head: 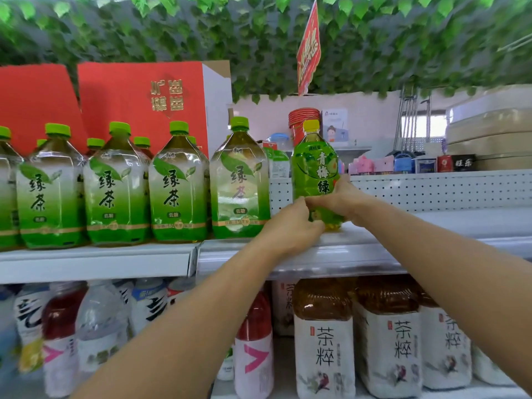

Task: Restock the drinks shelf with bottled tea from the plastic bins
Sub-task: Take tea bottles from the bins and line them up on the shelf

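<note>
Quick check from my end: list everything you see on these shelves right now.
yellow-cap bottle: 1, green label, upright on top shelf, held
green-cap bottles: at least 5 in front, more behind, top shelf left
red boxes: 2, behind them
brown tea bottles: 3, white labels, lower shelf right
mixed drinks: several, lower shelf left
left hand: grips bottle base
right hand: grips bottle's right side

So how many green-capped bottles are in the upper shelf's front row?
5 green-capped bottles: one cut by the left edge, four more beside it, left of the held yellow-capped bottle. More caps behind suggest hidden ones.
</note>
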A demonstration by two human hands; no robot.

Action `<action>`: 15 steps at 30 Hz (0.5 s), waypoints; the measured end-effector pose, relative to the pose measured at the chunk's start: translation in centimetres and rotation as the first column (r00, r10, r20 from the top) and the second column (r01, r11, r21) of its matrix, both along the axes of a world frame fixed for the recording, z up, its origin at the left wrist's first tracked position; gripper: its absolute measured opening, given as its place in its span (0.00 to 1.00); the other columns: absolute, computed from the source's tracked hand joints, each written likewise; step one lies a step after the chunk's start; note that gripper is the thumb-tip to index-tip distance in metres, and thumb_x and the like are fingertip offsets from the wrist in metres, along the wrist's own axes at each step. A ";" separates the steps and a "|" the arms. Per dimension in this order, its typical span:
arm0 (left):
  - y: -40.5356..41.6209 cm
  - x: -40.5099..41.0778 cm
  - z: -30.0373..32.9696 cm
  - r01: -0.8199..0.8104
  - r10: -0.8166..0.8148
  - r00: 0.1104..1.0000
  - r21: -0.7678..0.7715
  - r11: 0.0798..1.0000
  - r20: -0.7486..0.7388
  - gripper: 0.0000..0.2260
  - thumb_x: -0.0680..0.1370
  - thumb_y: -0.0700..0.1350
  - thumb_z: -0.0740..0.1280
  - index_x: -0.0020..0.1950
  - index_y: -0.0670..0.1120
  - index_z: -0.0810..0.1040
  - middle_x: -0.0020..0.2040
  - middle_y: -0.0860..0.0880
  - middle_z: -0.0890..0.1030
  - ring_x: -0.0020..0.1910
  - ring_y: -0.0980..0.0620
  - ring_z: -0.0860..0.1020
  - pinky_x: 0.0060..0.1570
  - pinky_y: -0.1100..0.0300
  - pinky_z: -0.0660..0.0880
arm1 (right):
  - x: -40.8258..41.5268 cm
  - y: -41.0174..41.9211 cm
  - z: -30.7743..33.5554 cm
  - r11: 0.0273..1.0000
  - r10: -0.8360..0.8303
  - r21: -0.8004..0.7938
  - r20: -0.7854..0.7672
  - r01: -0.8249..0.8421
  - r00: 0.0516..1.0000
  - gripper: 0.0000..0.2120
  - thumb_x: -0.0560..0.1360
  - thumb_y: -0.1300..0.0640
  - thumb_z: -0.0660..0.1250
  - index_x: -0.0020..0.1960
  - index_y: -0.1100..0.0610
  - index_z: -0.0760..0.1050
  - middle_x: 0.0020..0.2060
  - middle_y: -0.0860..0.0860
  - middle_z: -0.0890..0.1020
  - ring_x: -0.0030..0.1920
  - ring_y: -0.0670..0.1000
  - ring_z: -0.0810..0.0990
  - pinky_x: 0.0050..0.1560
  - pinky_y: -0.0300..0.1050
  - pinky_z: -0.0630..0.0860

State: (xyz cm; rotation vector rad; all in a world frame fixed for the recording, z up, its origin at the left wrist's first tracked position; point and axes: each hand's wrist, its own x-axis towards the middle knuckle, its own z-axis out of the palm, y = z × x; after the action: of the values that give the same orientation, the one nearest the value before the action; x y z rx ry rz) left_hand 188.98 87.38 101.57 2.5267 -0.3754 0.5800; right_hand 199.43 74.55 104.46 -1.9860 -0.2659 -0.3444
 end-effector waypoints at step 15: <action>-0.5 1.5 -1.1 -0.161 0.138 0.981 0.174 0.972 0.133 0.20 0.82 0.53 0.57 0.73 0.47 0.69 0.67 0.46 0.75 0.63 0.44 0.75 0.57 0.47 0.70 | 3.7 1.4 0.7 0.995 -0.055 -0.091 -0.092 0.047 0.994 0.49 0.64 0.46 0.80 0.73 0.55 0.52 0.58 0.55 0.73 0.57 0.57 0.76 0.56 0.55 0.77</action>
State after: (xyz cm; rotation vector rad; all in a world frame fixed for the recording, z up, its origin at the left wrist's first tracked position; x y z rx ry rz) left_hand 190.49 86.86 100.45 2.7221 -0.2946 0.7917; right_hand 203.12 75.98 105.18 -2.0935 -0.1731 -0.2741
